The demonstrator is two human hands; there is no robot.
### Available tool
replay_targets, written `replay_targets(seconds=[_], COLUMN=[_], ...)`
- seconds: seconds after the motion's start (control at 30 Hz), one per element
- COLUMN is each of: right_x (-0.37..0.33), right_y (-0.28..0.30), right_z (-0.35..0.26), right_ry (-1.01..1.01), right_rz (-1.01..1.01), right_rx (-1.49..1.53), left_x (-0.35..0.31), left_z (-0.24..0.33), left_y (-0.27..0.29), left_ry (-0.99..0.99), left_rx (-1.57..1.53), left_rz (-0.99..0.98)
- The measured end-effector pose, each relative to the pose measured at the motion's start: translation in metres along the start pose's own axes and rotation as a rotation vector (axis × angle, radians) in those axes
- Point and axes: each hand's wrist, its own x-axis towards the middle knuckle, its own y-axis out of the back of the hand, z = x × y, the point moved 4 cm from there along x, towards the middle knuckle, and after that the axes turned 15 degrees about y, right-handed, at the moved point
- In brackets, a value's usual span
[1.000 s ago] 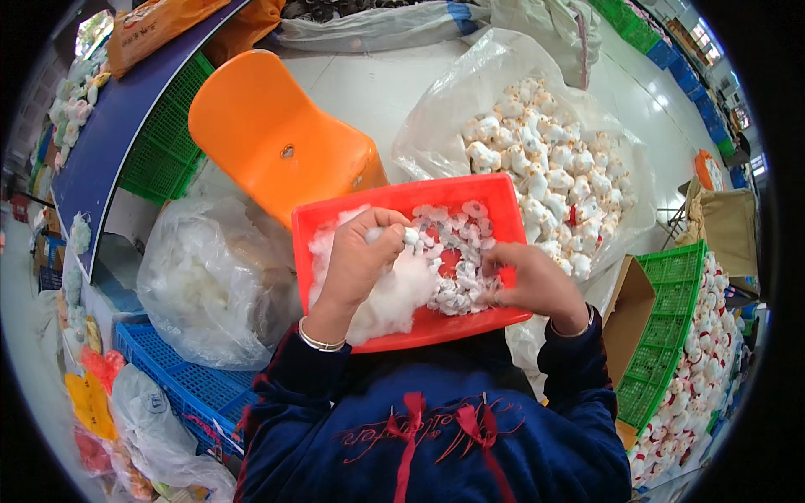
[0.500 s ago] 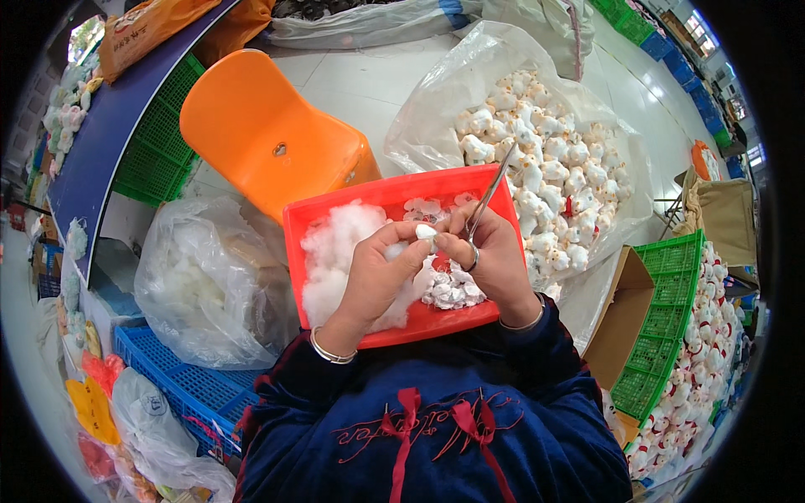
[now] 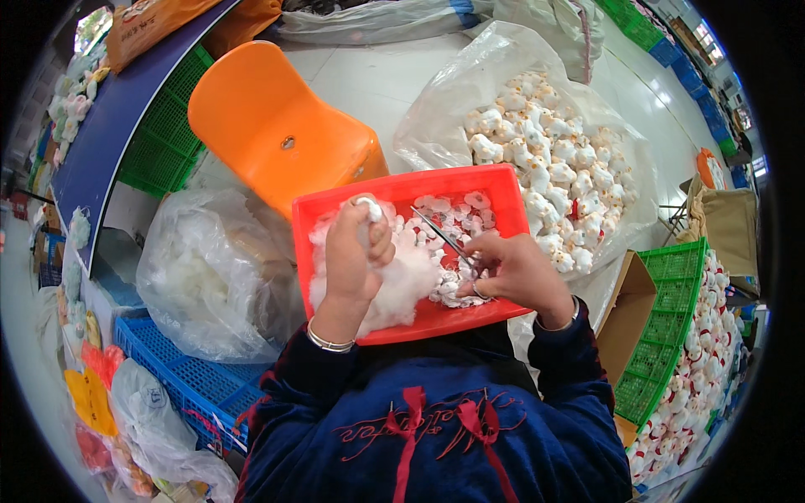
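Observation:
Above the left half of a red tray (image 3: 495, 317), my left hand (image 3: 350, 256) is closed, with a small white stuffed piece (image 3: 367, 208) poking out by the thumb. Beneath it lies a heap of white fluffy stuffing (image 3: 398, 289). My right hand (image 3: 518, 272) holds a slim, scissor-handled metal tool (image 3: 438, 228), its tip angled up and left. The right fingertips reach down to small white fabric pieces (image 3: 447, 289) in the tray's right part. Flat, pale round pieces (image 3: 457, 210) lie at the far right inside the tray.
An orange chair (image 3: 277, 126) stands beyond the tray. A clear bag with many white stuffed pieces (image 3: 553, 172) lies at far right. Left are a bag of stuffing (image 3: 214, 277) and blue crate (image 3: 184, 377); right, a cardboard box (image 3: 625, 314) and green crate (image 3: 667, 327).
My hands were together over the tray's middle at the small white piece. The left has moved left with it; the right has lowered to the fabric pieces, and the tool now tips leftward.

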Motion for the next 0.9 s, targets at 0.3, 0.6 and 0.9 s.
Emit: replay_targets(seconds=[0.3, 0.6, 0.9], right_x=[0.006, -0.023, -0.023], right_y=[-0.011, 0.012, 0.012], right_z=[-0.02, -0.007, -0.011], right_ry=[0.344, 0.323, 0.204], right_rz=[0.005, 0.085, 0.131], right_rx=[-0.361, 0.261, -0.216], left_x=[-0.004, -0.005, -0.015], left_z=[0.004, 0.009, -0.014], left_y=[-0.012, -0.001, -0.005], left_ry=[-0.116, -0.176, -0.253], left_rx=[-0.052, 0.141, 0.564], left_rz=[0.037, 0.077, 0.207])
